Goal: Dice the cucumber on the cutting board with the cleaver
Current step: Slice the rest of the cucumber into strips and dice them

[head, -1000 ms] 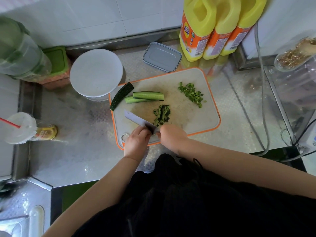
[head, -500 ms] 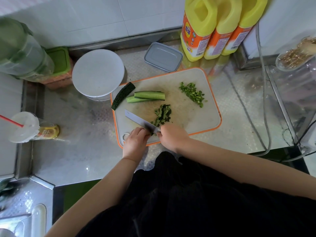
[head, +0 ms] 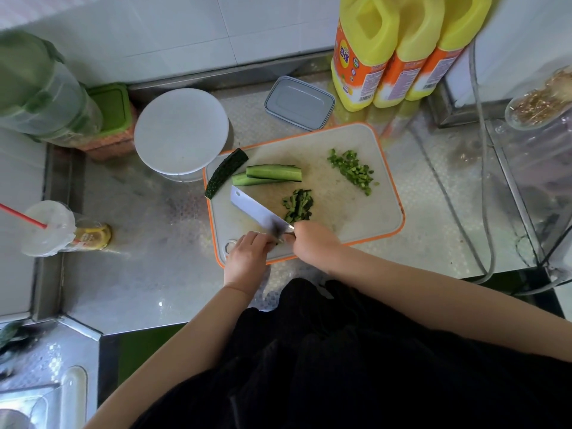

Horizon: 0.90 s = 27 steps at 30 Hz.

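The white cutting board (head: 365, 224) with an orange rim lies on the steel counter. My right hand (head: 315, 243) grips the cleaver (head: 253, 209), whose handle is hidden and whose blade runs diagonally to the far left. My left hand (head: 247, 258) curls its fingers over a dark cucumber end (head: 276, 236) right against the blade's near side. Just beyond the blade sits a pile of cut cucumber bits (head: 298, 205). Two long cucumber wedges (head: 272, 174) and a dark-skinned piece (head: 226, 171) lie at the board's far left. A finer diced heap (head: 353, 170) lies at the far right.
A round white lid (head: 181, 131) touches the board's far left corner. A grey lidded box (head: 298, 102) and three yellow bottles (head: 399, 48) stand behind it. A cup with a red straw (head: 51, 227) lies at the left. Cables (head: 484, 181) and clear containers are at the right.
The cleaver's tip has moved slightly farther across the board. Both hands stay at the board's near edge and the cucumber pieces have not shifted.
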Available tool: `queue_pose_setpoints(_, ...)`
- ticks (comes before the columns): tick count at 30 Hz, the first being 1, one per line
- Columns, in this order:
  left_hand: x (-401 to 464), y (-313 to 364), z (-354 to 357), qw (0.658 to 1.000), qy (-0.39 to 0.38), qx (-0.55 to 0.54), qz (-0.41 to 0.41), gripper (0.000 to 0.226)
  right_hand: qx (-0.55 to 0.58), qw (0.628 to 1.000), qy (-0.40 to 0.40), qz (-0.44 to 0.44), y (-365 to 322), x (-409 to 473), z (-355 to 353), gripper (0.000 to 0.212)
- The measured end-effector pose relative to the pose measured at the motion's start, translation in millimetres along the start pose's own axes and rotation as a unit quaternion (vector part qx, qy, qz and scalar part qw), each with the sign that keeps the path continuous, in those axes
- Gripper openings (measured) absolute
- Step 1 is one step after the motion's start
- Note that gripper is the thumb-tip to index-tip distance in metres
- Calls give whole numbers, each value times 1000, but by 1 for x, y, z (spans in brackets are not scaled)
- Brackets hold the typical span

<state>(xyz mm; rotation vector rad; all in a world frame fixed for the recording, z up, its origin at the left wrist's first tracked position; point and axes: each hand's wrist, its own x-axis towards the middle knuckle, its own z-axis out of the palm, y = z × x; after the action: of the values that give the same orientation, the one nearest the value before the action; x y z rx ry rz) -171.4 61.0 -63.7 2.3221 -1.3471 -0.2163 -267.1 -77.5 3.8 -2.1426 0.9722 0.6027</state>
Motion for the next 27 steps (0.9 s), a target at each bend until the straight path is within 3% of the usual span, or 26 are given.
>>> queue_pose_setpoints(8,-7,-2,-6,1000,-4,-1,5,30,-35,998,19,-44,3,-10,4,31)
queue_pose_setpoints(13,-5,-2,-5,1000,-27,13,-5,10,-69,996,12,-52,-3,-14,9,20)
queue_pose_setpoints(16,-6,-2,-4,999,-33,13,-4,25,-88,995,9,-44,-5,-10,13,14)
queue_pose_setpoints(27,-11,-7,-3,1000,5,-9,-10,28,-18,1000,10,-22,3,-2,0,35)
